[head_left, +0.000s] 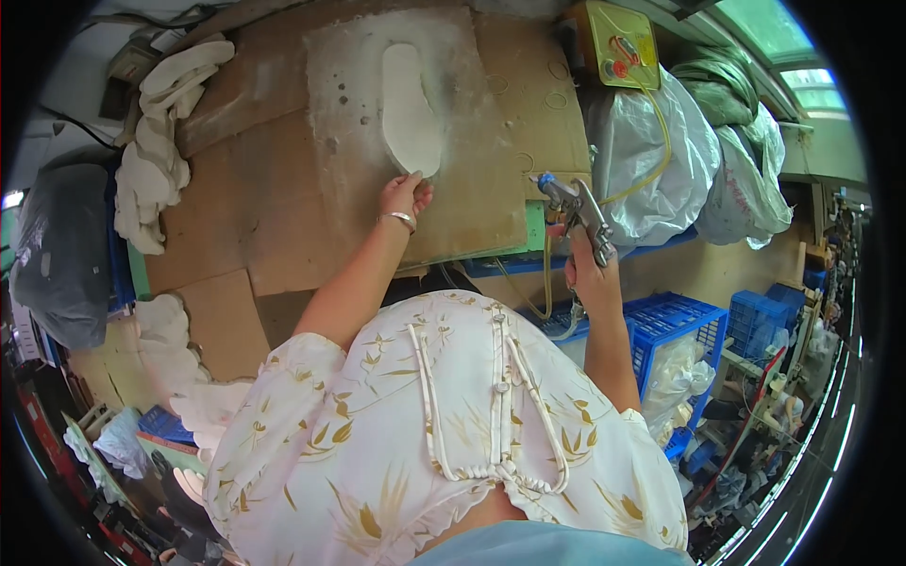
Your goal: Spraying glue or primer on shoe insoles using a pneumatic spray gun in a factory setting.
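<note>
A white insole lies flat on a cardboard-covered table, its toe end away from me and white residue spread around it. My left hand pinches the insole's near end between thumb and fingers. In my right hand is a metal spray gun with a blue tip, held up at the table's right edge and pointing left and away. The fingers wrap its handle, and a hose hangs down beside it. The gun is apart from the insole.
Stacked white insoles line the table's left edge; more pale pieces lie nearer me. A yellow container with a thin tube stands back right, beside plastic-wrapped bags. Blue crates stand at my right, a dark bag far left.
</note>
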`<state>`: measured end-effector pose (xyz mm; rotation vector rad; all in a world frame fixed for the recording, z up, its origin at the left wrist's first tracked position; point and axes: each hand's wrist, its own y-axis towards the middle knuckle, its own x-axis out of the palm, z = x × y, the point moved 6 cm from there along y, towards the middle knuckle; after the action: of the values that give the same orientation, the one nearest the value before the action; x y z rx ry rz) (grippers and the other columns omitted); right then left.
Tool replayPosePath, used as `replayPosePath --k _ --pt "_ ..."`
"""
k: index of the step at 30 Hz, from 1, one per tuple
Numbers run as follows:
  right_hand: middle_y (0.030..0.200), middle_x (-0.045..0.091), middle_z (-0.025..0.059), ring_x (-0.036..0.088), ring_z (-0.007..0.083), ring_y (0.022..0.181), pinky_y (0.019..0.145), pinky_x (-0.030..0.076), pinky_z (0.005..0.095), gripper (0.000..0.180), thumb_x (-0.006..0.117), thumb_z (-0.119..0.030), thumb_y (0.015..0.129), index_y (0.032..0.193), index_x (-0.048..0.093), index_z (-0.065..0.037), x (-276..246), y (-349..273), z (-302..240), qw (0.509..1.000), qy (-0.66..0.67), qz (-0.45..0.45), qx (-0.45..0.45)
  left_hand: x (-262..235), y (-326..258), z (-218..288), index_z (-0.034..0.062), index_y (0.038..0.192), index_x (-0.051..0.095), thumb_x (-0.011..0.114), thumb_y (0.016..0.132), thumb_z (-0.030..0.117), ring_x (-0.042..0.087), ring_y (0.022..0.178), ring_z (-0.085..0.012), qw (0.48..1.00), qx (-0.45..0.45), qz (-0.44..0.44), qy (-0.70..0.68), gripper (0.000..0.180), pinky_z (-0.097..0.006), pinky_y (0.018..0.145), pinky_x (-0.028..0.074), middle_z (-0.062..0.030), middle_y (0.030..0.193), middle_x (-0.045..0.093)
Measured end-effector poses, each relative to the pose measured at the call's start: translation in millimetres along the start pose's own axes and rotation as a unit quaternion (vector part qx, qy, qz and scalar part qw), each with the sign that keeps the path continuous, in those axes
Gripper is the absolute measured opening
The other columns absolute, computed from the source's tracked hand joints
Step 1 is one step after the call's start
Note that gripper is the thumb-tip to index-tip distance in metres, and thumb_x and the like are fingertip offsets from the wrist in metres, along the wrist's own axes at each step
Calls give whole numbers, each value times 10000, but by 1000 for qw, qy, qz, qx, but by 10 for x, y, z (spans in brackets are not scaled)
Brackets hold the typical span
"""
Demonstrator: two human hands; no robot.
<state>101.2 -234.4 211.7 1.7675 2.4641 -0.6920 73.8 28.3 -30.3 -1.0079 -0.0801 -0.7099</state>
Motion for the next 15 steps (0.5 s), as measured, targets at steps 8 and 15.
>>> replayPosePath --k 8,15 --pt "624 418 -31 376 68 594 527 347 232 223 547 -244 871 912 545 -25 640 124 -296 989 -80 -78 -93 -56 84 11 5 939 533 588 820 139 617 662 -183 996 -36 -15 83 188 -252 530 522 -92 823 603" --pt "615 446 27 387 106 573 534 371 257 206 562 -237 859 872 533 -34 852 137 -270 984 -139 -103 -40 -94 82 0 -7 993 533 572 832 147 619 665 -181 996 -42 -10 78 227 -247 533 520 -100 857 611"
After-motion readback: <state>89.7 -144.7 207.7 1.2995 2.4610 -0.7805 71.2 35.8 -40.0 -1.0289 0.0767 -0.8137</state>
